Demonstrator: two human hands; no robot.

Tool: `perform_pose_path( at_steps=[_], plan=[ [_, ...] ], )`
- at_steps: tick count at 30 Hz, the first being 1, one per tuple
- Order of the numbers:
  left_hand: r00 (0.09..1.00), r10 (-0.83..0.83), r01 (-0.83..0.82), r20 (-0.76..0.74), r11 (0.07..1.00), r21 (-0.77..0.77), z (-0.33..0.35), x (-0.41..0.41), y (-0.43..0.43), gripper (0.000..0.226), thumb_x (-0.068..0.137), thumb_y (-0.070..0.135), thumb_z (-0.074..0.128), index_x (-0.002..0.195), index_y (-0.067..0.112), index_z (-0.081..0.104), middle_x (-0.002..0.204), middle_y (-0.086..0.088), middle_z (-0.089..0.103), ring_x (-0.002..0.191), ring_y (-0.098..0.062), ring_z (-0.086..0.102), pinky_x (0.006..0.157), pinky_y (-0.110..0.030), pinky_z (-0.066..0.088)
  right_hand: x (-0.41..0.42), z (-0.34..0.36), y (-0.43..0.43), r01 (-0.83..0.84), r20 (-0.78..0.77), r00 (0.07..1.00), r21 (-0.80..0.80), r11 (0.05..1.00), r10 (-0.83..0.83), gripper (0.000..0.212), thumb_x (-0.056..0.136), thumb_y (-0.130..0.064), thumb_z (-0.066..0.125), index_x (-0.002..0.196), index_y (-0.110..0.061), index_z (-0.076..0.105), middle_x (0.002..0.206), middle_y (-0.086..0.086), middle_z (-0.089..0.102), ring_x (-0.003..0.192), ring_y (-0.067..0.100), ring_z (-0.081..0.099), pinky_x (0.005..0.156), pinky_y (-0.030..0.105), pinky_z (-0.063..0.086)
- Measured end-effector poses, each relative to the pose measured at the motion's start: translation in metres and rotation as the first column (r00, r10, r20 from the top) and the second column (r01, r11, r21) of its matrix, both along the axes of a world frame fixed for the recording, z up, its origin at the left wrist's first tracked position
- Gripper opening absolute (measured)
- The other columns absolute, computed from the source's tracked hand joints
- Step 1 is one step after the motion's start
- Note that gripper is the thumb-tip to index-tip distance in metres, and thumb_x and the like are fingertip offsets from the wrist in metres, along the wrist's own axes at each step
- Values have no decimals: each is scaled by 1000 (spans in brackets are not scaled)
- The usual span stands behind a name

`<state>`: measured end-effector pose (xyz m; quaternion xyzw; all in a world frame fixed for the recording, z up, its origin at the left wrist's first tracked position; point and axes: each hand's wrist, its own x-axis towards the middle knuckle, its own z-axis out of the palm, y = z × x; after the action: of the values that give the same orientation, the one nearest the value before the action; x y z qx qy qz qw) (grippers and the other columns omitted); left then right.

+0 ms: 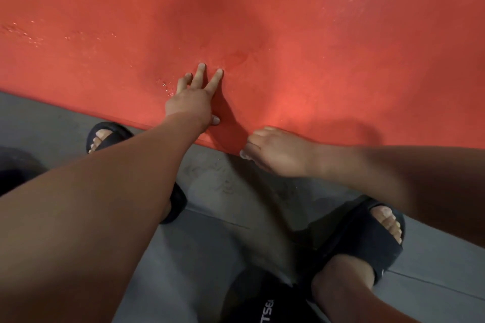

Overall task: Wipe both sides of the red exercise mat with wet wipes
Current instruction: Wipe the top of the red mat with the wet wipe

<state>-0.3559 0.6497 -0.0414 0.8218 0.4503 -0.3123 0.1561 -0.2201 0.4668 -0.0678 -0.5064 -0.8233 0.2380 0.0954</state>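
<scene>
A dark garment with white lettering [262, 304] is hanging nearest the camera, on the person's side of the mat. Below it, the person is standing on a grey tiled floor [223, 231] in a pair of black slide sandals, the left sandal [110, 135] just beside the mat's near edge and the right sandal [367, 238] further back from it. The red foam exercise mat [288, 34] is lying flat on the floor, filling the far part of the view. The right hand [278, 149] is sitting on the mat's near edge with curled fingers; blur is making it impossible to tell whether it is gripping the edge. The left hand [191, 102] is pressing flat on the mat just inside that edge, its fingers [200, 73] straight and spread. Small wet droplets [165, 86] are glistening on the mat beside those fingers
</scene>
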Motion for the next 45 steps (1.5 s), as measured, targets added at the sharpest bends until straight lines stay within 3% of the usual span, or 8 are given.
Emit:
perform_pose_path(
  at_steps=[4, 10, 16, 18, 25, 32, 38, 45],
  plan=[
    [1000, -10, 10, -7, 1000, 10, 0, 1, 0, 118, 83, 36, 82, 155, 55, -9, 167, 17, -18, 155, -22, -1, 109, -54, 39, 30, -5, 11, -101, 58, 994, 136, 985, 94, 25, 98, -27, 41, 95, -16, 64, 86, 3, 61, 81, 25, 57, 76, 37, 43],
    [997, -58, 56, -46, 997, -51, 1, 12, 4, 118, 84, 33, 82, 159, 42, -9, 169, 2, -18, 155, -33, -1, 118, -58, 31, 84, -8, 66, 551, 144, 807, 169, 817, -573, 10, 93, -17, 49, 96, -11, 57, 87, 19, 64, 81, 42, 61, 72, 46, 47],
    [986, -166, 166, -6, 983, 76, 10, 41, 25, 88, 75, 43, 86, 145, 17, 39, 145, -12, 41, 131, -45, 39, 103, -68, 41, 45, 0, 14, 14, 86, 996, 42, 999, -18, 17, 96, -24, 49, 104, -17, 62, 92, 5, 61, 87, 28, 57, 77, 39, 46],
    [991, -125, 122, 38, 990, 74, 8, 46, 34, 100, 70, 46, 89, 149, 19, 35, 149, -13, 35, 133, -47, 36, 104, -68, 40, 66, -3, 25, -14, 132, 991, 118, 993, -2, 10, 96, -24, 56, 103, -20, 63, 91, 3, 61, 87, 26, 58, 75, 39, 45],
    [1000, 13, -13, -4, 999, -42, 2, 62, 40, 140, 66, 50, 91, 159, 39, -13, 165, -4, -28, 152, -45, -17, 116, -71, 20, 134, -3, 86, 638, 169, 722, 211, 740, -671, 20, 94, -22, 42, 98, -8, 56, 90, 21, 64, 86, 43, 58, 75, 49, 46],
    [995, 73, -79, -69, 993, -85, -10, 66, 42, 143, 70, 44, 91, 155, 41, -24, 162, -10, -34, 149, -48, -21, 117, -70, 21, 114, -10, 62, 99, 170, 978, 116, 988, -118, 13, 91, -22, 55, 101, -20, 63, 89, 5, 64, 87, 31, 58, 75, 40, 48],
    [995, 88, -92, -55, 993, -72, -10, 64, 43, 142, 69, 43, 91, 155, 44, -22, 164, -4, -33, 151, -43, -21, 114, -70, 26, 156, -8, 103, 736, 184, 627, 179, 653, -757, 19, 95, -21, 49, 101, -6, 59, 93, 24, 66, 92, 44, 59, 81, 48, 45],
    [996, 74, -76, -47, 996, -52, -13, 58, 43, 142, 68, 46, 91, 154, 45, -22, 165, -3, -30, 152, -43, -19, 116, -65, 27, 104, -12, 74, -14, 140, 990, 125, 992, -4, 7, 89, -20, 60, 97, -19, 61, 85, 2, 64, 83, 29, 57, 75, 38, 46]
  ],
)
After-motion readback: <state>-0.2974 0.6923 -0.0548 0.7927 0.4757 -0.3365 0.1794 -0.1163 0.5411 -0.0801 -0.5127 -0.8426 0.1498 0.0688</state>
